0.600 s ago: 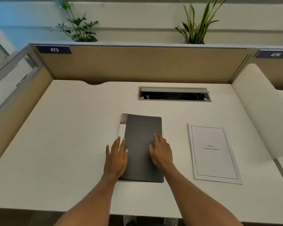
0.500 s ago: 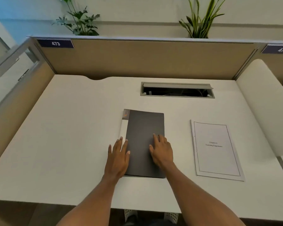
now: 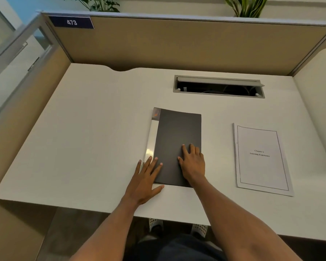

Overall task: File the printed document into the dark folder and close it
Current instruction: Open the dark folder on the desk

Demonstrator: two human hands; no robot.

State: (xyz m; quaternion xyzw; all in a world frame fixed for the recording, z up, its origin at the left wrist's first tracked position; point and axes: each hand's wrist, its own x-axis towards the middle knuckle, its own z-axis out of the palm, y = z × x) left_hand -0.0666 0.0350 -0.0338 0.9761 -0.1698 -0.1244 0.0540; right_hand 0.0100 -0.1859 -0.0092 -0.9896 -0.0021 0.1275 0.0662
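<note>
The dark folder (image 3: 177, 136) lies closed on the white desk (image 3: 87, 140), with a glossy pale spine strip along its left side. My left hand (image 3: 146, 178) rests flat with spread fingers on the folder's lower left corner and spine. My right hand (image 3: 193, 162) lies flat, palm down, on the lower right of the cover. Neither hand grips anything. The printed document (image 3: 262, 159), a white page with a thin border and a short title, lies flat on the desk to the right of the folder, apart from both hands.
A cable tray opening (image 3: 218, 87) with its lid raised is cut into the desk behind the folder. Tan partition walls (image 3: 177, 44) close the desk at the back and left; a pale rounded divider (image 3: 316, 102) stands at the right. Plants sit above the partition.
The view has tilted down and drawn closer. My hands stay on the lower part of the folder; folder and document have not moved on the desk.
</note>
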